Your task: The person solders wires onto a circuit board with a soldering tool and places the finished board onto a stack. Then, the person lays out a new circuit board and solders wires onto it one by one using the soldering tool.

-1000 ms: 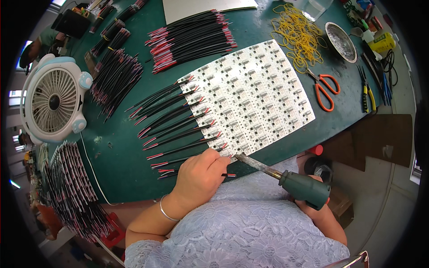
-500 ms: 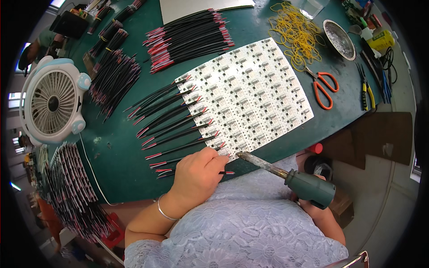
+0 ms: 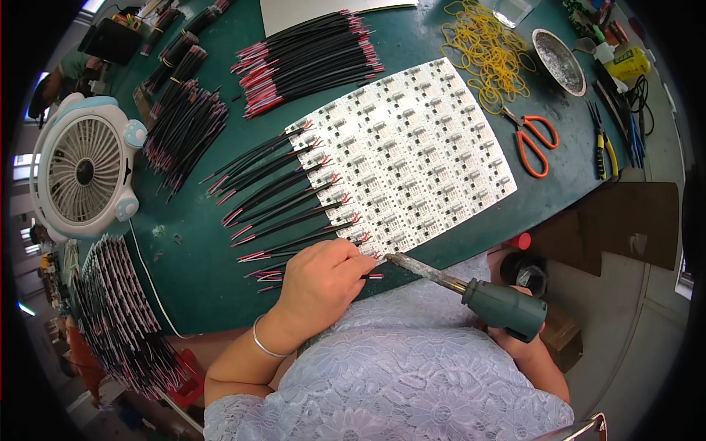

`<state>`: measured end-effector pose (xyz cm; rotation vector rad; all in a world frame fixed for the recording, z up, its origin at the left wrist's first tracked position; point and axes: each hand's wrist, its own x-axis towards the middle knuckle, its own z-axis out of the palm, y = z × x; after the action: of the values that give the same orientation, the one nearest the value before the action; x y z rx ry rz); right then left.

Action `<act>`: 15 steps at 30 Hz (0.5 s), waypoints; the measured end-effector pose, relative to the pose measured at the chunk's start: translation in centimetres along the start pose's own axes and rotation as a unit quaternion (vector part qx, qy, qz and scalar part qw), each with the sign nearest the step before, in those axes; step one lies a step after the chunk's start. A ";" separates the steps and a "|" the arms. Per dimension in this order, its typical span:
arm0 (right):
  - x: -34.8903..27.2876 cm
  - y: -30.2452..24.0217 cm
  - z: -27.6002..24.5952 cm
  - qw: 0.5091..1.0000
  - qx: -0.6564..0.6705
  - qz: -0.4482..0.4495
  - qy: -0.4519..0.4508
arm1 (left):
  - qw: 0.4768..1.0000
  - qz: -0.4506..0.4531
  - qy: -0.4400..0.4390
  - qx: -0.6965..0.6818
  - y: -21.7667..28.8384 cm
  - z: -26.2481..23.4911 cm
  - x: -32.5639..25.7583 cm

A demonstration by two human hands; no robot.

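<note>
A white panel of small circuit boards (image 3: 412,154) lies on the table, with black cables (image 3: 283,187) attached along its left edge, their red and white ends showing. My left hand (image 3: 323,283) is closed in a pinch at the panel's near corner, holding a short black cable (image 3: 372,277) whose red and white end sticks out past the fingers. Gripped by its green handle, a soldering iron (image 3: 507,309) is in my right hand (image 3: 518,342), mostly hidden behind that handle. The iron's tip is at the near corner of the panel, beside my left fingertips; whether it touches cannot be made out.
Cut black cables (image 3: 309,62) lie in a pile behind the panel, and more bundles (image 3: 184,136) at left. A white fan (image 3: 84,169) stands far left. Yellow rubber bands (image 3: 485,55), a metal bowl (image 3: 559,62), orange-handled cutters (image 3: 533,143) and yellow-handled pliers (image 3: 604,151) are at right.
The soldering iron has shifted slightly left, its tip closer to my left fingertips. My left hand has moved a little left and up, still pinching the cable.
</note>
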<state>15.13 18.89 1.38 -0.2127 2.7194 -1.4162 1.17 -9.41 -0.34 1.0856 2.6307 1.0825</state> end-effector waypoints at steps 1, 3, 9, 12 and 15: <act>0.0 0.1 0.0 1.000 -0.015 -0.008 0.004 | 1.000 0.002 -0.001 0.005 0.0 0.0 0.0; -0.1 0.3 0.1 0.999 -0.031 -0.016 0.009 | 1.000 0.004 -0.001 0.003 -0.1 0.1 0.1; -0.3 0.2 0.0 0.999 0.032 0.026 0.002 | 1.000 0.004 -0.004 0.002 0.0 0.1 0.0; -0.5 0.7 0.0 0.998 0.054 0.025 -0.010 | 1.000 0.003 -0.005 0.004 0.0 0.1 0.0; -0.8 1.6 -0.1 0.999 0.005 -0.039 -0.006 | 1.000 0.002 -0.006 0.003 -0.1 0.1 0.1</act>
<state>15.74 19.98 0.15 -0.3287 2.7218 -1.4418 1.04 -9.33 -0.48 1.0948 2.6260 1.0654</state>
